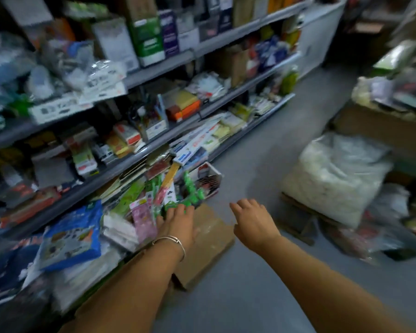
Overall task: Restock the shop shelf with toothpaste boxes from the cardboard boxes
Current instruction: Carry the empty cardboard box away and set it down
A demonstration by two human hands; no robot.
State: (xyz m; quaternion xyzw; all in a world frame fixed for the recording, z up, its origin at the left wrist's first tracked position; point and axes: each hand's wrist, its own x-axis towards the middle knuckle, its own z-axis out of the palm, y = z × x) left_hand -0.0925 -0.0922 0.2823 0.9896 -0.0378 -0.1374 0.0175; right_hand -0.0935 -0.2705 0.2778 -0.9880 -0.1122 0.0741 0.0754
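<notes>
- Notably, no toothpaste box can be picked out with certainty; the long green and pink packets (151,203) heaped on the bottom shelf are the likeliest candidates, but blur hides their print
- Cardboard box (209,239): lies on the floor against the shelf foot, presumably set there so stock can be lifted straight across; its flap covers the inside, so the contents are hidden
- Left hand (178,224): reaches over the box edge to the packets, fingers loosely spread with the tips lost among the green wrappers; whether they touch or pinch anything cannot be told; a bangle (171,243) circles the wrist
- Right hand (252,222): hovers over the floor just beside the box, fingers relaxed and slightly curled, holding nothing; probably poised to steady or open the flap
- Shop shelf (159,68): tiers crowded with mixed goods, labels unreadable through motion blur
- White sack (334,174): stands well apart to the right; stock beyond it is cut off by the frame
</notes>
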